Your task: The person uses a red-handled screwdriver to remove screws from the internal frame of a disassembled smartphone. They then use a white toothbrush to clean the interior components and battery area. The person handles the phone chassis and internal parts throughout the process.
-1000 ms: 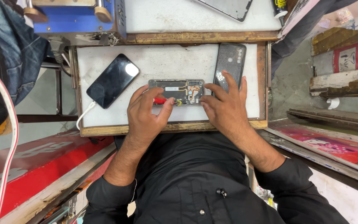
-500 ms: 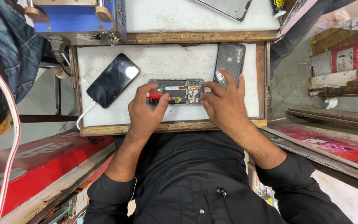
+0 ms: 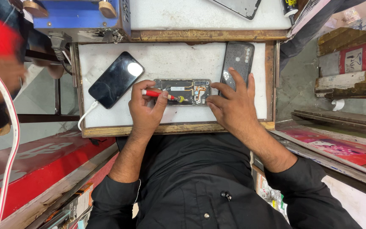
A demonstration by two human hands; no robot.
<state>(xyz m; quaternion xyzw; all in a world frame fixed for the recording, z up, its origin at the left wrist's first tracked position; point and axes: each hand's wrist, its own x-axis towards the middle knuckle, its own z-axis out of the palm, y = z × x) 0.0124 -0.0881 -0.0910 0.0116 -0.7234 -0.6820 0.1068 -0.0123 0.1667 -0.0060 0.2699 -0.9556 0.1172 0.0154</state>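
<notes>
From the head camera, an opened phone (image 3: 183,91) with its back removed lies flat near the middle of a white work board (image 3: 170,63), its circuit parts exposed. The left hand (image 3: 145,111) has its fingers curled around a red-handled screwdriver (image 3: 157,94), the tip resting on the phone's inner parts. The right hand (image 3: 234,108) rests on the phone's right end, fingers spread and loose, fingertips pressing its edge. Far right of it lies a dark back cover (image 3: 238,63); to the left, a black phone (image 3: 116,79) with a white cable (image 3: 86,115).
</notes>
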